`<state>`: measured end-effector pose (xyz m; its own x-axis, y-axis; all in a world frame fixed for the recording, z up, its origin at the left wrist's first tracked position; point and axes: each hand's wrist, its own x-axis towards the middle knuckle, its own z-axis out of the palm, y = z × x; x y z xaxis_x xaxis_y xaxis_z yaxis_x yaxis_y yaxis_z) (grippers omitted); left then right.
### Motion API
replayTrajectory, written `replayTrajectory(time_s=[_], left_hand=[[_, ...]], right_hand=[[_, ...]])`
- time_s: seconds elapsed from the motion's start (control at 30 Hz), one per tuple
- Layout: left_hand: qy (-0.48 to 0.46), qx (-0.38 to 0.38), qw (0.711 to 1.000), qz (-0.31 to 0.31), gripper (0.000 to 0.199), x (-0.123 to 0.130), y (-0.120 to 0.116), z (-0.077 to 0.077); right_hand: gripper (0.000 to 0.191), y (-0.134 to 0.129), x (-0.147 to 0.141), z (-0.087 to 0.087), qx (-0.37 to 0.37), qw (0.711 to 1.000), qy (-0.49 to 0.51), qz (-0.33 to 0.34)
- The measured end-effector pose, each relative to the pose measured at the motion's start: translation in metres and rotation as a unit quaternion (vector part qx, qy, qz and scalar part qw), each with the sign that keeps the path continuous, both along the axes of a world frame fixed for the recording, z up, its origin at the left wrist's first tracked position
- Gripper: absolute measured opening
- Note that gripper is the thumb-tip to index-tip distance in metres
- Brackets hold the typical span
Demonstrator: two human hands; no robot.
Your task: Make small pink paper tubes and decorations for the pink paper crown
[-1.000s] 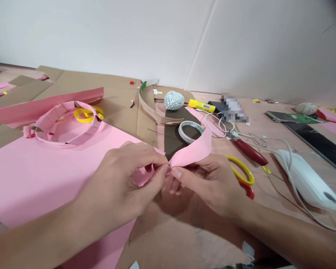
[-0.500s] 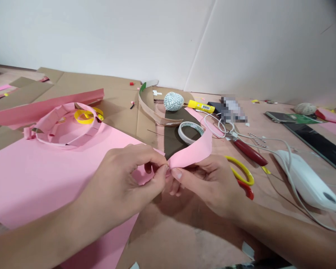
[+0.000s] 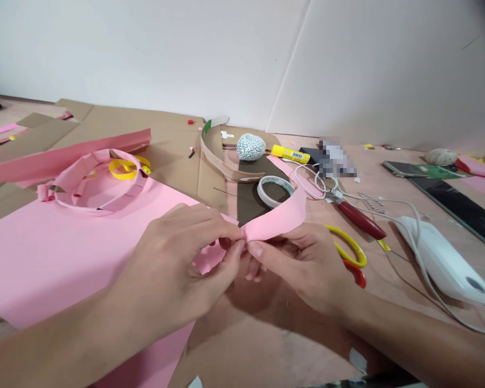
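A pink paper strip (image 3: 281, 218) is pinched at its near end between both hands, its free end curving up to the right. My left hand (image 3: 189, 258) is closed, thumb and forefinger pressed on the strip's tip, where the paper looks rolled or folded small. My right hand (image 3: 303, 264) grips the same strip just beside it, with the thumb on top. Under my left arm spreads a large pink paper sheet (image 3: 76, 253). On its far part lies a pink paper ring (image 3: 117, 202) with a yellow paper loop (image 3: 125, 168) by it.
Behind the strip are a tape roll (image 3: 267, 194), a patterned round stone-like object (image 3: 250, 147) and a yellow glue stick (image 3: 290, 154). To the right lie yellow-and-red scissor handles (image 3: 353, 250), a red-handled tool (image 3: 359, 220), a white device (image 3: 448, 264) with cable, and a phone (image 3: 461, 210). Cardboard (image 3: 165, 134) reaches the wall.
My left hand has shifted slightly, its fingers closing a little further over the strip's tip. My right hand and the strip's free end stay nearly where they were.
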<state>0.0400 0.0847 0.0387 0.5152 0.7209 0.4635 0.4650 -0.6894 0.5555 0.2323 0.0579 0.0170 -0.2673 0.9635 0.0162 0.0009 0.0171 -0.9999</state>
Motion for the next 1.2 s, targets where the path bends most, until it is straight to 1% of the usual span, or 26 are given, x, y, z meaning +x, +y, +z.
replayTrajectory(time_s=[0.1,0.27,0.43,0.57,0.77,0.9,1.03,1.2], left_hand=[[0.002,-0.002,1.000,0.000,0.013,-0.0004,-0.0006,-0.0004],[-0.007,-0.023,1.000,-0.009,0.016,-0.0002,0.0009,-0.0018],[-0.013,-0.037,0.999,-0.012,0.013,-0.0010,0.0023,-0.0012],[-0.018,-0.025,0.999,-0.012,0.014,-0.0018,0.0000,0.0006],[-0.005,-0.023,1.000,0.004,0.015,0.0006,0.0006,-0.0011],[0.001,-0.047,0.999,0.005,0.015,0.0007,0.0020,-0.0034],[-0.007,-0.067,0.998,0.003,0.013,-0.0003,0.0017,-0.0038],[-0.002,-0.036,0.999,-0.003,0.015,-0.0002,0.0009,-0.0024]], right_hand=[[0.023,0.0001,0.0001,0.0005,0.002,1.000,-0.005,0.003],[0.020,0.0016,-0.0017,-0.0002,0.002,1.000,-0.005,0.000],[0.016,0.0018,-0.0027,-0.0008,-0.003,1.000,0.015,0.000],[0.019,0.0003,-0.0024,0.0004,-0.013,1.000,0.012,-0.003],[0.019,0.0005,-0.0030,0.0028,0.003,1.000,-0.013,-0.013],[0.020,0.0010,-0.0034,0.0022,-0.002,0.999,-0.030,-0.021],[0.021,0.0010,-0.0038,0.0023,-0.008,1.000,-0.017,-0.018],[0.021,0.0012,-0.0036,0.0038,-0.002,1.000,-0.025,-0.010]])
